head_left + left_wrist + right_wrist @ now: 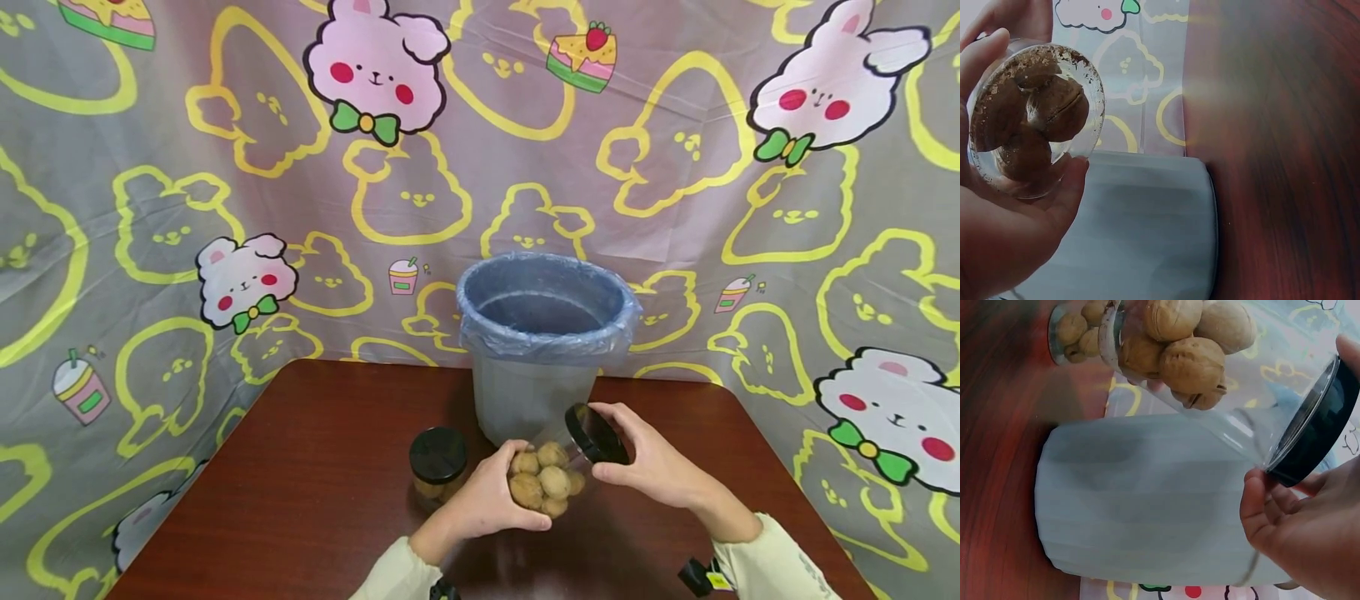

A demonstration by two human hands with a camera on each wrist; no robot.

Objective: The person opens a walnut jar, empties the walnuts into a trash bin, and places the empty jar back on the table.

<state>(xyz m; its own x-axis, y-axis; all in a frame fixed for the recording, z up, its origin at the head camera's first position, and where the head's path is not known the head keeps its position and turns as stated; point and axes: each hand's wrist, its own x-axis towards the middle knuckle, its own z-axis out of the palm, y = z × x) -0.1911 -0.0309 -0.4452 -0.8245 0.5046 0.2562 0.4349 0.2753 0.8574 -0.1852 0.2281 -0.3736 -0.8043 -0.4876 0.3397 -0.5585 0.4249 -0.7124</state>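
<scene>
A clear plastic jar (pixel 1232 434) leans toward the right over the table, with several walnuts (pixel 555 482) gathered in its lower part. My left hand (pixel 486 497) grips the jar round its base; the left wrist view looks at its clear bottom, speckled with brown crumbs. The fingers and thumb of my right hand (pixel 656 462) hold the rim of the black lid (pixel 597 433), which sits at the jar's mouth. Just left of my left hand, a second jar (pixel 426 494) with a black lid stands upright, walnuts showing inside.
Behind my hands stands a grey bin (pixel 517 396) lined with a blue plastic bag (pixel 547 342). The dark reddish wooden table (pixel 315 467) lies under everything. A patterned cloth (pixel 420 179) hangs around the table's back and sides.
</scene>
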